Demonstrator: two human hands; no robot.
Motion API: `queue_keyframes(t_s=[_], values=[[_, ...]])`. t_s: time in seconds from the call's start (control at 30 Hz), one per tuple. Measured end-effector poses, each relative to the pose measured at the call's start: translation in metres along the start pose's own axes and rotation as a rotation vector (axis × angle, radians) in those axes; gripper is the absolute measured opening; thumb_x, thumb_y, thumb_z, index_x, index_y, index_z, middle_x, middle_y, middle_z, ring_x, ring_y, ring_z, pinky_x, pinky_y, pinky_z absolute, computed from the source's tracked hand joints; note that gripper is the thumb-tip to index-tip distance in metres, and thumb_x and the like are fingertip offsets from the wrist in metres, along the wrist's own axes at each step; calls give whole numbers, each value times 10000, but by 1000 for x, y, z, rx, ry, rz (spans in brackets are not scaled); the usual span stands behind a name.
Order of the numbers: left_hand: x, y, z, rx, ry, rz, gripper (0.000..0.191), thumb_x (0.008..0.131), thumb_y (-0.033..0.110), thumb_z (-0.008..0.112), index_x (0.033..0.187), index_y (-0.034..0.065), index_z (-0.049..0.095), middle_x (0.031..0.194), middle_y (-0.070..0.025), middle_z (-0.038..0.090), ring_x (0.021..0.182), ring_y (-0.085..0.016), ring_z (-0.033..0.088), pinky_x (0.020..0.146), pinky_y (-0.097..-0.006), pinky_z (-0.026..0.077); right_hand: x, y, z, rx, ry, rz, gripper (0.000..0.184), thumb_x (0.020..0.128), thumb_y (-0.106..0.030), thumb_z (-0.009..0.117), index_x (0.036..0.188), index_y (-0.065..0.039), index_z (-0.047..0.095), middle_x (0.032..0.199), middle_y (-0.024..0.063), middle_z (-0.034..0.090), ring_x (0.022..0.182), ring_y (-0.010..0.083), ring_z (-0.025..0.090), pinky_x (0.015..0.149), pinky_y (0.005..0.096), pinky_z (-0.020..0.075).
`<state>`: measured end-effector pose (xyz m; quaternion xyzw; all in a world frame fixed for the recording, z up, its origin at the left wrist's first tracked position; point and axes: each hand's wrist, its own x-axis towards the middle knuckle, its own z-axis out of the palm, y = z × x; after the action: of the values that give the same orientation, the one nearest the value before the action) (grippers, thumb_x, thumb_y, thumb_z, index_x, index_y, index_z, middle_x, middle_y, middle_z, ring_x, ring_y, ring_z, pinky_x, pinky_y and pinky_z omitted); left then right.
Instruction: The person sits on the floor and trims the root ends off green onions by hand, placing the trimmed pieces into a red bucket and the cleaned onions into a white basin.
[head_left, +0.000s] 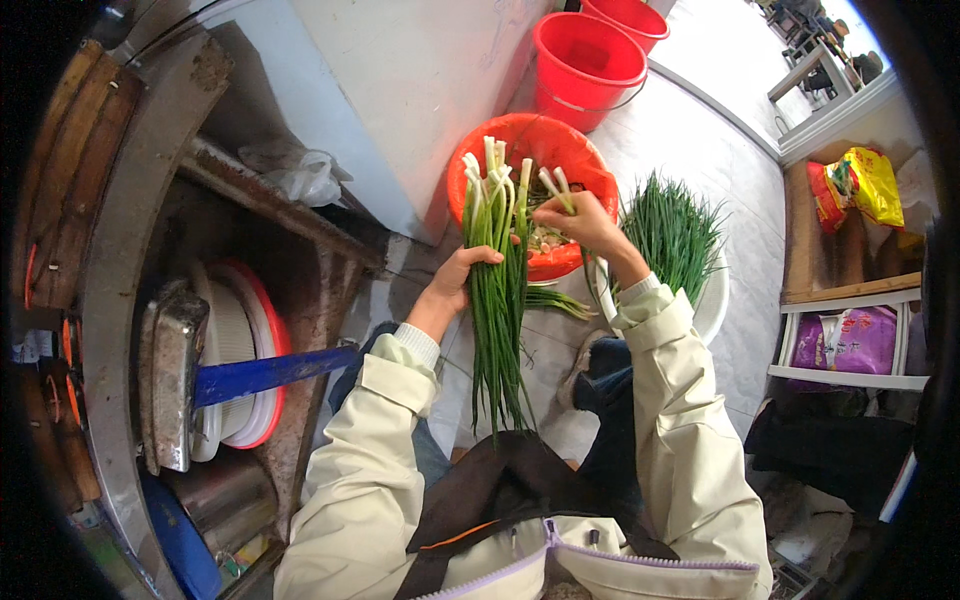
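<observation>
A bunch of long green scallions (496, 315) hangs from my left hand (452, 279), white ends up and leaves down. My right hand (583, 223) pinches a few more white-ended stalks (556, 187) over a red basin (534, 127). Peelings and scraps lie inside the basin; its wall looks lined with red plastic. To the right, a white basket (712, 300) holds a heap of thin dark-green leafy stalks (670, 229). A small green bundle (557, 301) rests on the floor below the basin, partly hidden behind the held bunch.
Two red buckets, the nearer (571, 97) with a wire handle, stand beyond the basin by a white panel. At left are metal shelving (131, 225) with plastic baskets (259, 360) and a blue bar (274, 375). Shelves with a purple bag (847, 341) and yellow packet (874, 187) stand at right.
</observation>
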<state>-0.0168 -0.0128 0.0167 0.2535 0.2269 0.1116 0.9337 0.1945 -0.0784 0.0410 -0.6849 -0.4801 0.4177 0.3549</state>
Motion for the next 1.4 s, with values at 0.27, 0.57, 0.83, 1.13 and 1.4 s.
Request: queue_keyframes(t_s=[0.27, 0.57, 0.83, 1.13, 1.4], values=[[10, -4, -2, 9, 82, -18, 227, 687, 88, 538, 873, -32, 589, 847, -132, 618, 771, -237, 599, 759, -342, 478, -1, 12, 27, 52, 99, 90, 243, 691, -185, 731, 800, 21, 664, 713, 62, 649, 623, 111, 614, 559, 258, 507], [5, -13, 29, 70, 11, 53, 186, 683, 90, 541, 848, 15, 583, 781, -104, 605, 701, -209, 597, 676, -332, 509, -15, 11, -1, -140, 386, 44, 292, 597, -262, 722, 726, -6, 663, 613, 145, 617, 577, 215, 609, 576, 341, 478], [-5, 6, 15, 115, -3, -81, 225, 684, 90, 558, 892, 12, 592, 770, -95, 606, 678, -199, 586, 654, -315, 487, 2, 6, -4, -335, 294, -21, 245, 706, -249, 658, 870, -67, 660, 751, 167, 626, 660, 262, 627, 610, 381, 481], [0, 1, -3, 99, -90, 15, 381, 677, 48, 546, 1052, -4, 500, 925, -126, 582, 784, -213, 596, 715, -323, 504, 35, 0, -62, -692, 590, -183, 177, 717, -182, 565, 797, -40, 633, 738, 196, 598, 724, 362, 582, 644, 441, 460], [3, -2, 10, 63, -40, -2, 305, 688, 61, 552, 987, -1, 549, 829, -85, 606, 644, -151, 583, 598, -275, 507, 39, 46, -130, -495, 644, 128, 229, 703, -241, 667, 792, -31, 657, 688, 127, 639, 575, 212, 598, 544, 334, 461]])
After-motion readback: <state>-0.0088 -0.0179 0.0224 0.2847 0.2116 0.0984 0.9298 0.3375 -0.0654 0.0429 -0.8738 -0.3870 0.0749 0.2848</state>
